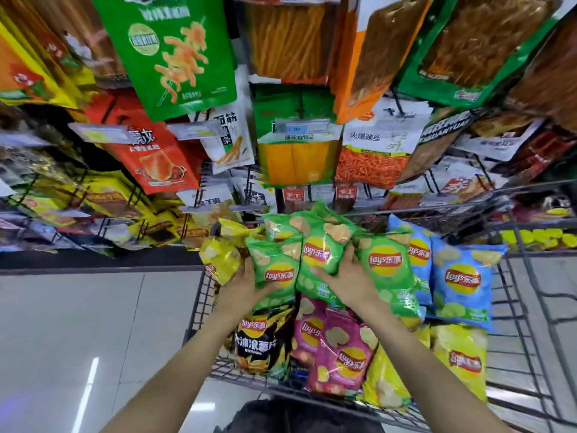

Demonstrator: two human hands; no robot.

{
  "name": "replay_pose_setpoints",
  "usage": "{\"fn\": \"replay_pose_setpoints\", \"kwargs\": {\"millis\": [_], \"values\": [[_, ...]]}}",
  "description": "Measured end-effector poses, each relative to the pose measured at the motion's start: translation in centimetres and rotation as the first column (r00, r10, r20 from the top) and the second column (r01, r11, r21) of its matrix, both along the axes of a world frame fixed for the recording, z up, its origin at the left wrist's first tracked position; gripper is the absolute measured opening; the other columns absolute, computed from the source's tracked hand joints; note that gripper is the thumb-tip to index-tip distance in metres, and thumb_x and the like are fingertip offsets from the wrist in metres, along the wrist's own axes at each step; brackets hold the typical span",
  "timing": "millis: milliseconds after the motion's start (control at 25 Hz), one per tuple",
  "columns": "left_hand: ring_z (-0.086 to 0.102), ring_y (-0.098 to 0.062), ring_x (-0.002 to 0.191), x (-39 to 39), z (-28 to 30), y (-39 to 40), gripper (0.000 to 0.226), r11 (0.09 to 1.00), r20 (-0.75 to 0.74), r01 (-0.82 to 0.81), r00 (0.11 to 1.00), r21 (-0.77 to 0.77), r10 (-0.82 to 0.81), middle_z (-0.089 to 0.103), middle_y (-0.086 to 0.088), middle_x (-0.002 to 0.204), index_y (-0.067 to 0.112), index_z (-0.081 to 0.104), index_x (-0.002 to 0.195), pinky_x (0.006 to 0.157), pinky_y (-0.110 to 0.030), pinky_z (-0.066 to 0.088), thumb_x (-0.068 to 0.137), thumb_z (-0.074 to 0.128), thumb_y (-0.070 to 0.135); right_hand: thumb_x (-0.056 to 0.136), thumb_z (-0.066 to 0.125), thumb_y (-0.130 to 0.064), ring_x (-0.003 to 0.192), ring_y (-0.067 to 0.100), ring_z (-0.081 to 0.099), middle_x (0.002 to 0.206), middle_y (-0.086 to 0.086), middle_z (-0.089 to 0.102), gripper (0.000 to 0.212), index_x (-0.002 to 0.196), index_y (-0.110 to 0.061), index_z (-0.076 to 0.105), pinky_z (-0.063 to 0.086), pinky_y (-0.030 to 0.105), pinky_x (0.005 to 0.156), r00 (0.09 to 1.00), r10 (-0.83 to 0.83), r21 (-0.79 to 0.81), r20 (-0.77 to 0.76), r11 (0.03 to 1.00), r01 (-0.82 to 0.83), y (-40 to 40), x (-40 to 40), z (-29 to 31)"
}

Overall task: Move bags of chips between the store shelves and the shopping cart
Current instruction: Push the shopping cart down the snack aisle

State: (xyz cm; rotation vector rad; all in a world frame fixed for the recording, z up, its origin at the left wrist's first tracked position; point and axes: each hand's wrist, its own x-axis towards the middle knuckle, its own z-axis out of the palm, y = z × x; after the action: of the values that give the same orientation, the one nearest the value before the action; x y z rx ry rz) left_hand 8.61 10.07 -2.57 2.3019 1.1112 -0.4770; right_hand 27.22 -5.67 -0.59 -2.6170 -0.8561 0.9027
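- Both hands clasp a bunch of green chip bags (315, 254) above the shopping cart (524, 307): left hand (246, 284) under the left bag, right hand (346, 276) curled round the middle one.
- Likely step: carrying the bunch between cart and shelves (103, 232); direction unclear.
- Next: squeeze evenly so no bag slips.

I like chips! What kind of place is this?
Most likely a shop's snack aisle: snack packs hang on a rack with price tags, and a wire cart is full of chip bags.
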Motion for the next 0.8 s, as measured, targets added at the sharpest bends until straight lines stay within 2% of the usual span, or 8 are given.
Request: {"fn": "replay_pose_setpoints", "kwargs": {"millis": [120, 240, 360, 440, 520, 680, 720, 800], "values": [[0.035, -0.029, 0.143, 0.9, -0.8, -0.5, 0.116, 0.972, 0.109, -0.128, 0.982, -0.196, 0.151, 0.019, -0.011, 0.162, 0.008, -0.007, 0.156, 0.105, -0.040, 0.042, 0.082, 0.060, 0.067, 0.085, 0.056, -0.068, 0.124, 0.036, 0.053, 0.151, 0.019, 0.037, 0.114, 0.154, -0.001, -0.005, 0.052, 0.042, 0.088, 0.996, -0.083, 0.104, -0.019, 0.991, 0.085, 0.2, -0.3, -0.8], [0.037, -0.025, 0.141, 1.2, -1.0, -0.8, 0.117, 0.904, 0.197, -0.225, 0.930, -0.363, 0.311, 0.029, -0.003, 0.159, 0.011, -0.005, 0.157, 0.108, -0.035, 0.038, 0.079, 0.071, 0.057, 0.085, 0.065, -0.057, 0.105, 0.036, 0.063, 0.127, 0.016, 0.057, 0.100, 0.150, -0.005, 0.010, 0.055, 0.044, 0.079, 0.990, -0.135, 0.210, -0.032, 0.968, 0.139, 0.1, -0.6, -0.4], [0.046, -0.017, 0.131, 0.9, -1.0, -0.8, 0.108, 0.884, 0.272, -0.262, 0.884, -0.387, 0.381, 0.039, 0.010, 0.144, 0.016, 0.009, 0.156, 0.101, -0.032, 0.043, 0.078, 0.076, 0.050, 0.084, 0.071, -0.051, 0.102, 0.036, 0.063, 0.124, 0.015, 0.059, 0.100, 0.150, -0.007, 0.011, 0.049, 0.034, 0.071, 0.984, -0.174, 0.284, -0.045, 0.942, 0.180, -0.5, -0.4, 0.4], [0.047, -0.019, 0.133, 0.7, -0.5, -0.9, 0.113, 0.881, 0.325, -0.243, 0.863, -0.405, 0.387, 0.043, 0.006, 0.147, 0.019, 0.013, 0.156, 0.104, -0.033, 0.045, 0.072, 0.076, 0.061, 0.083, 0.071, -0.052, 0.103, 0.034, 0.063, 0.125, 0.014, 0.060, 0.105, 0.152, -0.010, 0.005, 0.049, 0.036, 0.072, 0.977, -0.213, 0.326, -0.023, 0.922, 0.209, -1.3, -0.6, 1.2], [0.035, -0.023, 0.143, 1.0, 0.5, -0.9, 0.119, 0.884, 0.339, -0.226, 0.862, -0.409, 0.377, 0.031, 0.000, 0.159, 0.020, 0.006, 0.158, 0.114, -0.040, 0.037, 0.071, 0.072, 0.068, 0.082, 0.071, -0.055, 0.104, 0.031, 0.061, 0.124, 0.010, 0.059, 0.108, 0.154, -0.013, 0.003, 0.051, 0.039, 0.074, 0.959, -0.283, 0.351, -0.018, 0.896, 0.271, -2.5, -1.1, 2.3], [0.026, -0.025, 0.147, 1.2, 2.7, -0.8, 0.115, 0.920, 0.431, -0.144, 0.850, -0.364, 0.304, 0.022, -0.002, 0.162, 0.019, 0.006, 0.158, 0.117, -0.045, 0.030, 0.074, 0.068, 0.068, 0.080, 0.065, -0.067, 0.078, 0.017, 0.054, 0.097, -0.003, 0.051, 0.115, 0.156, -0.016, -0.004, 0.036, 0.024, 0.055, 0.919, -0.394, 0.376, 0.001, 0.852, 0.364, -5.8, -3.6, 4.2], [0.026, -0.025, 0.147, 1.2, 3.3, -0.7, 0.117, 0.930, 0.449, -0.123, 0.848, -0.347, 0.280, 0.024, -0.002, 0.162, 0.020, 0.007, 0.158, 0.117, -0.047, 0.030, 0.072, 0.067, 0.072, 0.080, 0.064, -0.068, 0.081, 0.020, 0.057, 0.099, 0.000, 0.054, 0.114, 0.156, -0.016, -0.004, 0.038, 0.026, 0.056, 0.907, -0.420, 0.406, 0.024, 0.833, 0.375, -6.7, -4.4, 4.8], [0.023, -0.026, 0.148, 1.4, 4.5, -0.7, 0.116, 0.941, 0.472, -0.074, 0.851, -0.329, 0.232, 0.021, -0.002, 0.163, 0.021, 0.008, 0.158, 0.119, -0.049, 0.026, 0.073, 0.065, 0.074, 0.081, 0.067, -0.063, 0.106, 0.026, 0.061, 0.123, 0.004, 0.058, 0.105, 0.155, -0.016, 0.008, 0.051, 0.035, 0.072, 0.874, -0.485, 0.476, 0.042, 0.779, 0.409, -8.8, -6.2, 5.5]]}}
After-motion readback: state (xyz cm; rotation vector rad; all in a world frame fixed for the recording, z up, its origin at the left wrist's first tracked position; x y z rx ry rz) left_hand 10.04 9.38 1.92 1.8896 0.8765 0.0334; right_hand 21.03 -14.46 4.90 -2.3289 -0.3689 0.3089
